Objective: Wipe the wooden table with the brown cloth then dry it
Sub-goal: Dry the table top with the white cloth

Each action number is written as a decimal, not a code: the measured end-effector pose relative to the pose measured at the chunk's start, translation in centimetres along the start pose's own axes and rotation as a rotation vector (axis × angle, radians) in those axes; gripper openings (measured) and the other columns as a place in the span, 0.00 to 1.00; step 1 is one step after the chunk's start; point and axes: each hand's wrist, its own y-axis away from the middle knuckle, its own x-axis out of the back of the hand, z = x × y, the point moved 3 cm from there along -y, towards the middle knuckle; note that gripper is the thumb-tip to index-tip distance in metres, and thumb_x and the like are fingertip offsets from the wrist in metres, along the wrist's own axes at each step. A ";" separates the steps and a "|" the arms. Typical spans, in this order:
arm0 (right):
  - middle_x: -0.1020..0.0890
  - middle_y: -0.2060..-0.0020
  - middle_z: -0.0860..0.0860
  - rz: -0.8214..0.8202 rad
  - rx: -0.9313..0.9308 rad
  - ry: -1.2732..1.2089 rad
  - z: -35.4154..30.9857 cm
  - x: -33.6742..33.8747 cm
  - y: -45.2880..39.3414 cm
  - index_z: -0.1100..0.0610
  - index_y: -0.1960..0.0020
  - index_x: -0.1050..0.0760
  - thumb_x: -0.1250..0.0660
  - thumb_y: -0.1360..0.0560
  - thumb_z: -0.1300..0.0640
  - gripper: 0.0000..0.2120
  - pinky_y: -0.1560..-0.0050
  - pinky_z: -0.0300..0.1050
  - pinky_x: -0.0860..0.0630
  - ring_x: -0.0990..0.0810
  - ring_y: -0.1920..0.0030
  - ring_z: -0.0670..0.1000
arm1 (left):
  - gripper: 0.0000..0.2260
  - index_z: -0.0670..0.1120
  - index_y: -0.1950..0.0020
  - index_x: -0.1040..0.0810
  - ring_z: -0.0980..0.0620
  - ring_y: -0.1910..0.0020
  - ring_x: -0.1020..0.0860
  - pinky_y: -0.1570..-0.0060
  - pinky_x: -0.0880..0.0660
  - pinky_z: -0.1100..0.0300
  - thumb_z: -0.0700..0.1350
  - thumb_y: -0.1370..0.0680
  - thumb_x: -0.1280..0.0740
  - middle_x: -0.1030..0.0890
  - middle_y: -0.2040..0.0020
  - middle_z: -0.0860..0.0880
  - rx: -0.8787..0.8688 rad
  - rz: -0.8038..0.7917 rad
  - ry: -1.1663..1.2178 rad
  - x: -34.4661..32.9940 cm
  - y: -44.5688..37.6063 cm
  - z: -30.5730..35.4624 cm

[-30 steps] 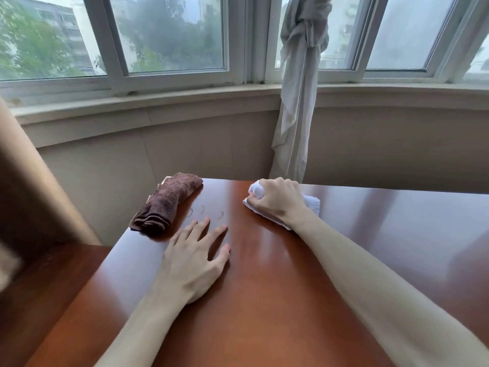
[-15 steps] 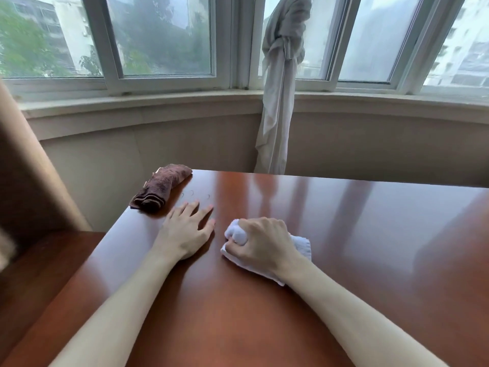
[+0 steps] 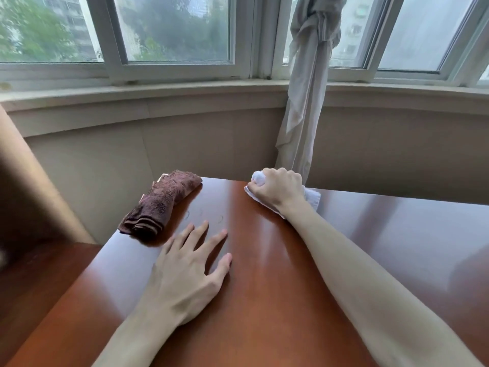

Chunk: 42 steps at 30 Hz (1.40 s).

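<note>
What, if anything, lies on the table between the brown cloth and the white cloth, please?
Only bare wooden table separates the brown cloth from the white cloth, as the head view shows.

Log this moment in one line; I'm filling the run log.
stage: drying | right hand: grips white cloth | left hand: flat on table | brown cloth: set aside

Head view, down over table point(image 3: 264, 300)
</note>
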 end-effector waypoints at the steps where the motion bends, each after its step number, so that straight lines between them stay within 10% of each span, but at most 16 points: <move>1: 0.17 0.62 0.51 0.004 0.016 -0.011 -0.4 0.6 1.3 0.49 0.57 0.21 0.42 0.31 0.32 0.23 0.59 0.49 0.30 0.19 0.58 0.59 | 0.28 0.68 0.22 0.43 0.57 0.20 0.51 0.21 0.51 0.54 0.70 0.23 0.55 0.46 0.18 0.59 0.001 -0.009 -0.003 0.0 0.0 0.0; 13: 0.19 0.66 0.45 -0.035 0.306 -0.140 -5.4 11.2 23.8 0.44 0.53 0.23 0.39 0.33 0.32 0.19 0.65 0.45 0.27 0.20 0.64 0.49 | 0.24 0.62 0.22 0.38 0.48 0.20 0.44 0.22 0.48 0.50 0.62 0.18 0.46 0.40 0.19 0.49 -0.008 -0.029 -0.012 1.0 0.7 1.0; 30: 0.19 0.63 0.52 -0.012 -0.014 -0.007 2.2 0.2 -0.9 0.50 0.65 0.29 0.47 0.34 0.31 0.22 0.60 0.49 0.32 0.22 0.61 0.60 | 0.28 0.68 0.23 0.42 0.56 0.20 0.50 0.22 0.51 0.56 0.69 0.23 0.52 0.44 0.19 0.60 0.022 0.035 0.032 -0.3 -0.1 -0.3; 36: 0.15 0.59 0.44 -0.050 0.133 -0.107 -1.5 5.5 10.6 0.42 0.52 0.20 0.41 0.33 0.32 0.20 0.55 0.48 0.23 0.18 0.57 0.53 | 0.25 0.66 0.23 0.39 0.53 0.20 0.46 0.22 0.49 0.54 0.66 0.20 0.47 0.40 0.19 0.56 0.025 0.000 0.008 0.1 -0.1 0.0; 42: 0.20 0.67 0.45 -0.054 0.335 -0.182 -4.2 11.8 24.0 0.45 0.59 0.28 0.38 0.33 0.34 0.15 0.68 0.44 0.34 0.23 0.67 0.49 | 0.25 0.63 0.21 0.39 0.49 0.20 0.45 0.21 0.50 0.52 0.63 0.19 0.46 0.41 0.19 0.51 0.009 -0.044 -0.017 0.7 0.4 0.7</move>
